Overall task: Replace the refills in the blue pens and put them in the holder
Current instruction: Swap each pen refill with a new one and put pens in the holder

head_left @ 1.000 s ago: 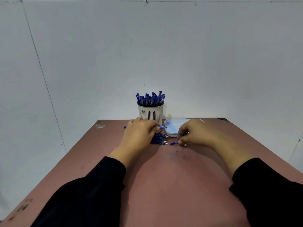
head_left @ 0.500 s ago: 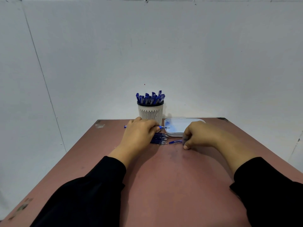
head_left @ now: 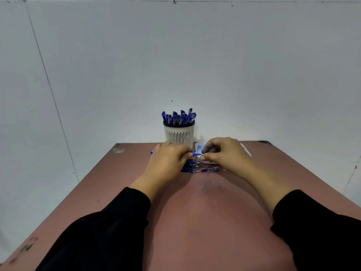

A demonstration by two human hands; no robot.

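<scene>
We see the left hand [head_left: 168,163] curled around a blue pen [head_left: 192,153] that lies level across the far middle of the reddish-brown table [head_left: 195,222]. The pen's back end pokes out past the knuckles toward nine o'clock, and its blue grip and tip stick out toward three o'clock. The right hand [head_left: 224,153] meets that tip from three o'clock, thumb and forefinger drawn close together in a narrow pinch right at the point. Whether they actually clamp the tip or a refill we cannot tell, as the part is too small.

Just at six o'clock from the pen tip, partly under the left hand's fingers, lies a bundle of refills [head_left: 190,166], their metal points facing three o'clock. A loose blue pen piece [head_left: 211,169] rests on the table just to the three o'clock side of that bundle, apart from both hands.

At twelve o'clock from the left hand stands the holder [head_left: 179,134], a white slotted cup with a dark rim, upright at the table's far edge and packed with capped blue pens [head_left: 178,118]. Beside it at three o'clock sits a shallow white tray [head_left: 200,148], stained blue inside and mostly covered by the right hand.

Both forearms wear black sleeves [head_left: 109,231]. A pale grey wall [head_left: 175,55] rises behind the table.
</scene>
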